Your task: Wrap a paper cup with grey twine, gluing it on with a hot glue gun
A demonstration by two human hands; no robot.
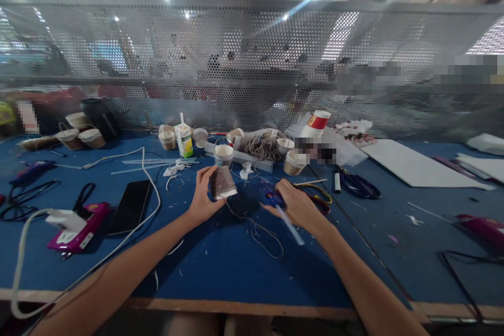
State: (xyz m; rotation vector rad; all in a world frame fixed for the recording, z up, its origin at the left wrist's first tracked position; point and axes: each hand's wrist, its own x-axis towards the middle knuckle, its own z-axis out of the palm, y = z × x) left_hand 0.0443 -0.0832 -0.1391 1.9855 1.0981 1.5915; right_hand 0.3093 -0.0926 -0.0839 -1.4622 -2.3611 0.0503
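My left hand [201, 199] is closed around a small paper cup wrapped in brown cord [223, 182], which is tilted on its side. A loose tail of thin cord [271, 233] trails from the cup across the blue table and ends in a loop. To the right of the cup, my right hand [297, 202] grips a blue hot glue gun [271, 194]. A clear glue stick [291, 227] sticks out of its rear, toward me. The glue gun's front is blurred, and a gap lies between it and the cup. Just behind the held cup stands another cup [224, 153].
Behind my hands are a bundle of cord [262, 148], several cord-wrapped cups, a drink carton [184, 140] and a red-white cup [318, 122]. Scissors [360, 185] lie right. A phone [132, 207], white cable [155, 181] and purple power strip [81, 227] are left. A perforated metal screen [220, 63] closes the back.
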